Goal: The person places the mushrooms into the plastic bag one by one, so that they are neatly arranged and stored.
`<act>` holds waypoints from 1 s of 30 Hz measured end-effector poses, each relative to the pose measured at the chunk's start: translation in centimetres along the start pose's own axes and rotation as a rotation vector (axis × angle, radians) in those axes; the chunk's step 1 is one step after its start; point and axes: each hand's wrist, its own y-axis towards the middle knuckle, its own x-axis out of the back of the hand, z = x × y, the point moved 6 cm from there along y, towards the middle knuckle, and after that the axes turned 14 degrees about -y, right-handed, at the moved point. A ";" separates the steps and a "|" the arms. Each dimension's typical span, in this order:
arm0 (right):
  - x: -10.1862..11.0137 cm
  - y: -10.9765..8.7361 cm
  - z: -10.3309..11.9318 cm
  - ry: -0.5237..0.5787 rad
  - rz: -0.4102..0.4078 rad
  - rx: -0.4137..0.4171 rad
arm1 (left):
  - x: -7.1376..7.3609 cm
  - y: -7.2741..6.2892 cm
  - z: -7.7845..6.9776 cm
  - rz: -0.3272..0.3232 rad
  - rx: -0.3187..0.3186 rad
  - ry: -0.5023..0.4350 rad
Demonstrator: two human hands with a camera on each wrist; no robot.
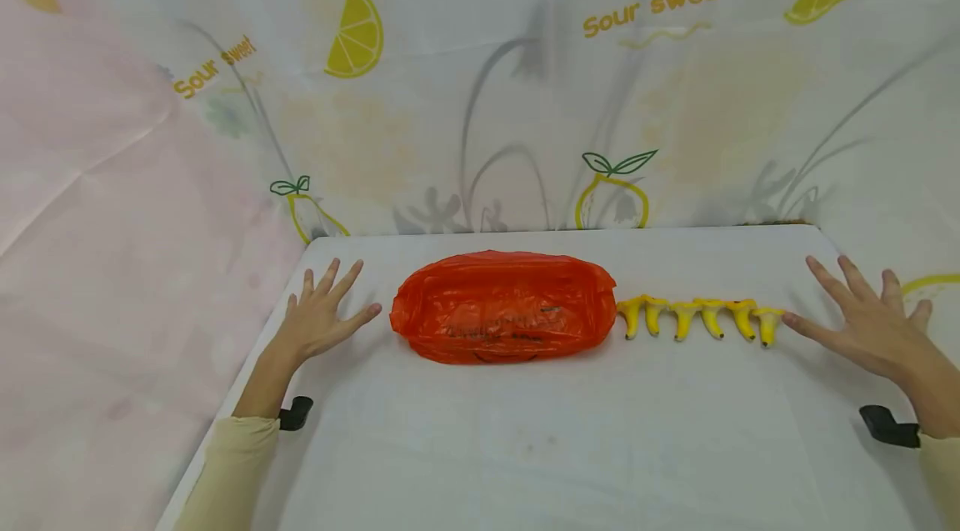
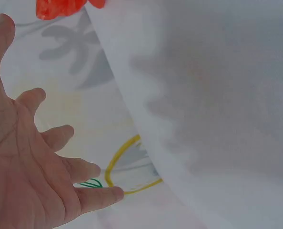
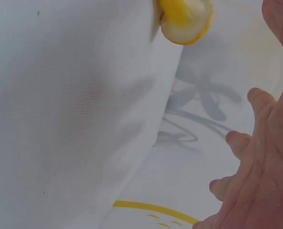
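Note:
A red plastic bag (image 1: 502,306) is spread over a long, tray-like shape in the middle of the white table; what lies under the plastic is hidden. Just right of it, several small yellow banana-shaped pieces (image 1: 684,319) with flared tops lie in a row. The rightmost piece shows a whitish hollow end (image 3: 188,24) in the right wrist view. My left hand (image 1: 318,321), fingers spread, is held left of the bag and apart from it. My right hand (image 1: 873,331), also spread and holding nothing, hovers at the right end of the row, its thumb tip close to the last piece.
The white table (image 1: 495,448) extends toward the front. Behind it hangs a pale cloth (image 1: 465,122) printed with lemons and lettering. A pinkish cloth (image 1: 112,264) hangs on the left. Black camera mounts (image 1: 296,413) sit at both wrists.

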 end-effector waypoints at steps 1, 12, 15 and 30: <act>0.0 -0.1 0.0 0.000 0.002 0.002 | 0.0 0.1 -0.2 0.000 -0.003 -0.016; 0.3 -0.5 0.3 -0.008 -0.016 -0.014 | 0.2 1.2 -1.8 0.022 -0.001 -0.235; 0.2 -0.5 0.2 -0.003 -0.020 -0.025 | 0.2 1.7 -2.5 0.035 -0.005 -0.319; -0.3 -0.3 0.4 0.044 0.016 -0.033 | -1.7 3.1 -3.6 0.142 0.006 -0.703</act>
